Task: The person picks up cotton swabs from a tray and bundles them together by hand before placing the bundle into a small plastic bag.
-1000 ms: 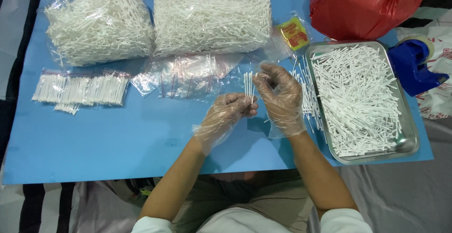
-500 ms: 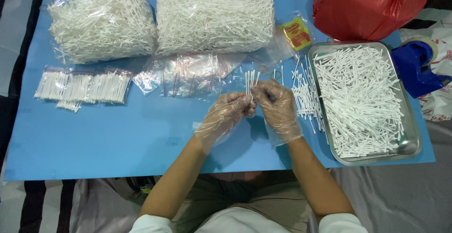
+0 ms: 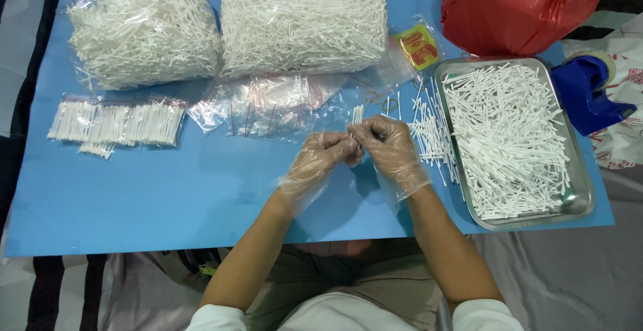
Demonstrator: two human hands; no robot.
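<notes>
Clear plastic gloves cover both hands, which meet above the blue mat [image 3: 167, 204] near its middle. Left hand [image 3: 321, 160] and right hand [image 3: 388, 147] touch at the fingertips and together pinch a small bundle of white swabs [image 3: 358, 113], held upright with its tips above the fingers. Just right of the right hand, loose swabs [image 3: 432, 133] lie on the mat beside a steel tray [image 3: 583, 200] filled with more. Rubber bands [image 3: 390, 103] lie just beyond the hands. Empty clear bags [image 3: 268, 103] lie farther out, and packed swab bags [image 3: 117, 122] sit at far left. Two large bags of swabs [image 3: 301, 26] occupy the far edge, with a yellow packet [image 3: 417, 45] and a red bag [image 3: 522, 6] to their right.
</notes>
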